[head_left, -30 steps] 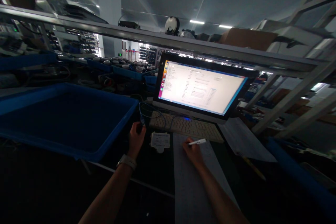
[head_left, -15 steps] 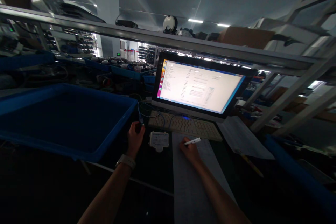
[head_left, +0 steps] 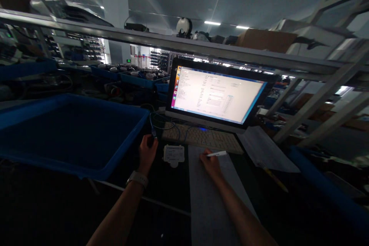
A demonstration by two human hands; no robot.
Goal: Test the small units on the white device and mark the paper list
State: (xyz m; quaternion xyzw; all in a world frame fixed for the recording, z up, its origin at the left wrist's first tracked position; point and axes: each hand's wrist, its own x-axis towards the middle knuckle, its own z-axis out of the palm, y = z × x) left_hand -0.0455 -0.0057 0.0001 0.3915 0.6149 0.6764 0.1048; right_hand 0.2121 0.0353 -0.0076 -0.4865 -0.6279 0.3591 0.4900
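Note:
My left hand (head_left: pixel 147 152), with a pale watch band at the wrist, is closed on the plug end of a blue cable (head_left: pixel 153 131). To the right of that hand lies a small pale flat unit (head_left: pixel 173 154) with printed text, touched by neither hand. My right hand (head_left: pixel 211 164) grips a white pen (head_left: pixel 216 154) over a long printed sheet (head_left: pixel 201 196). The pen slants out to the right, and its writing tip is hidden by the fingers.
A lit monitor (head_left: pixel 216 96) stands behind a keyboard (head_left: pixel 204 137). At the left is a large blue tray (head_left: pixel 127 146). Another paper (head_left: pixel 268 150) and a yellow pen-like item (head_left: pixel 275 179) lie at the right. A metal shelf (head_left: pixel 161 40) crosses above.
My right hand has shifted slightly to the right across the sheet, and the pen lies a little flatter. The left hand stays on the cable. The whole view has shifted slightly.

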